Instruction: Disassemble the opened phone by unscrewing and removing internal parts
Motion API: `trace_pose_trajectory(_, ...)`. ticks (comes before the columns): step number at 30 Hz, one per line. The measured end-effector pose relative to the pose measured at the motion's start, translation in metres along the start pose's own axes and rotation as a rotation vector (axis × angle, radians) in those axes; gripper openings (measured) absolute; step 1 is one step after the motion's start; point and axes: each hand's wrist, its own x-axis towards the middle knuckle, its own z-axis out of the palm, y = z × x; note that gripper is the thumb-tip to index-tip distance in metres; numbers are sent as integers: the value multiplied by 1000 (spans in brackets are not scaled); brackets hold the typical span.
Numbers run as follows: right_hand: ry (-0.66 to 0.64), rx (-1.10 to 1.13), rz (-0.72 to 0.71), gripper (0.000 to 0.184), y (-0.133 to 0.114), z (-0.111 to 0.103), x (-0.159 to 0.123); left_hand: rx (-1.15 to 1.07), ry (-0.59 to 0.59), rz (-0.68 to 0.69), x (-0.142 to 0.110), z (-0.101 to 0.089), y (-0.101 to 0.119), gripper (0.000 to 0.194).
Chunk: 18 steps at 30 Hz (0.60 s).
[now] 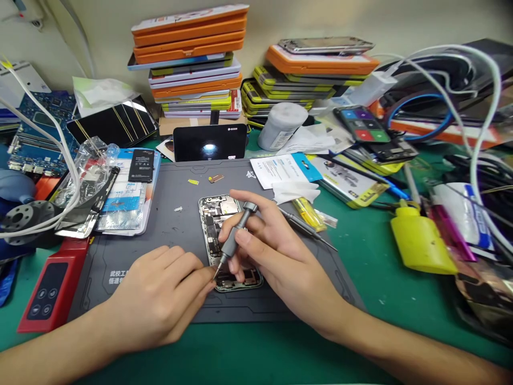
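An opened smartphone (211, 224) lies on the grey work mat with its inner parts bare. My right hand (276, 240) is closed around a grey precision screwdriver (230, 243), its index finger on the cap. The driver slants down to the left, its tip at the phone's lower left edge. Beside that tip, my left hand (160, 294) has its fingers curled and pressed together at the phone's edge. What its fingertips pinch, if anything, is too small to tell. Small loose parts, among them a gold-coloured piece (216, 178), lie above the phone.
A second screwdriver (308, 230) rests right of my right hand. Left stand a battery (141, 166) on packaging and a red device (54, 286). A black-screened device (210, 143) leans behind the mat (172, 182). A yellow bottle (420, 238) and stacked boxes (192, 40) surround the area.
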Motion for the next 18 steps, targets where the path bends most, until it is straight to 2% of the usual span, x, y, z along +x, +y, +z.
trace_pose_trajectory(12,7,-40,-6,40,-2,2,1,7,6,2,0,0,-1,18)
trace_pose_trajectory(18,107,-63,-33,42,-6,-5,4,3,13,8,0,0,-1,20)
